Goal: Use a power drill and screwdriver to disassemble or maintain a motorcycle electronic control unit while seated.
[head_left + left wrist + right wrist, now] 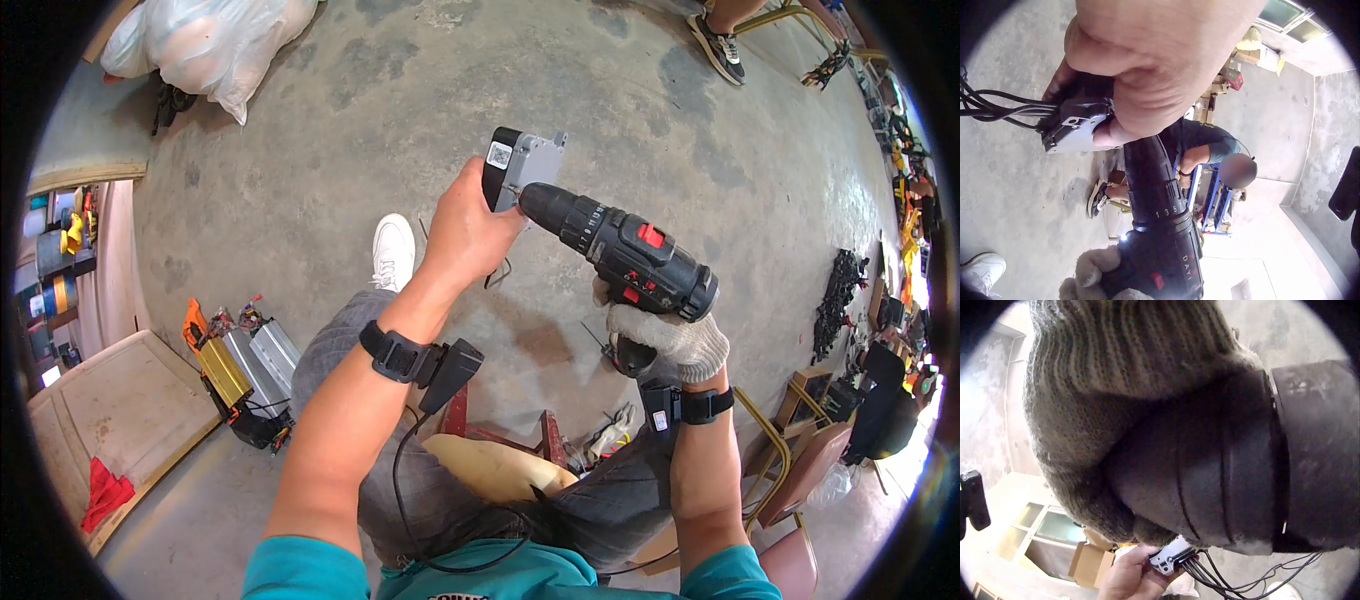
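Grey controller box [520, 168] held up at upper centre of the head view, gripped by the bare left hand [468, 232], fingers curled around it, black wires [997, 107] trailing from its end. Black cordless drill [625, 255] just right of centre, chuck tip touching the box, handle clasped by the gloved right hand [665, 335]. Concrete floor [350, 120] behind; white shoe [394, 250] below the box.

Concrete floor [330, 120] — white sack [215, 40], metal boxes [245, 365], board [120, 410] lying on it.
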### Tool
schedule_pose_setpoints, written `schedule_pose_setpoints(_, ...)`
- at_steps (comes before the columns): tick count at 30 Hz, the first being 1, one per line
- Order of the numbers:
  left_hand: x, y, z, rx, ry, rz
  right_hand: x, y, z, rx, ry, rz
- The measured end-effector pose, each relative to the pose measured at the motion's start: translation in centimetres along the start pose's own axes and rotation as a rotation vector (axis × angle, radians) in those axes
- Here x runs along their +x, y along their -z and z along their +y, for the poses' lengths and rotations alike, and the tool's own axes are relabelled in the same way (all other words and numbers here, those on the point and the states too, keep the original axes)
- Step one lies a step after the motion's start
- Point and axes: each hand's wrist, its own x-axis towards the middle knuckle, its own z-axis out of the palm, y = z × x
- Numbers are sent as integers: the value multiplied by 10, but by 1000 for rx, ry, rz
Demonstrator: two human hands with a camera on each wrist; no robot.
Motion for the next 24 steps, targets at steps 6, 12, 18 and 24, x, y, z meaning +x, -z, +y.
schedule_pose_setpoints(6, -1, 0, 3, 35, 40, 0, -2, 0, 1, 18, -38, 19)
schedule_pose_setpoints(12, -1, 1, 4, 32, 14, -8, 1, 2, 1, -6, 21, -27)
schedule_pose_setpoints(18, -2, 0, 6, 61, 47, -3, 1, 1, 2, 30, 9, -8)
schedule_pose_setpoints(24, -1, -1, 1, 5, 22, -1, 1, 4, 7, 6, 9, 1)
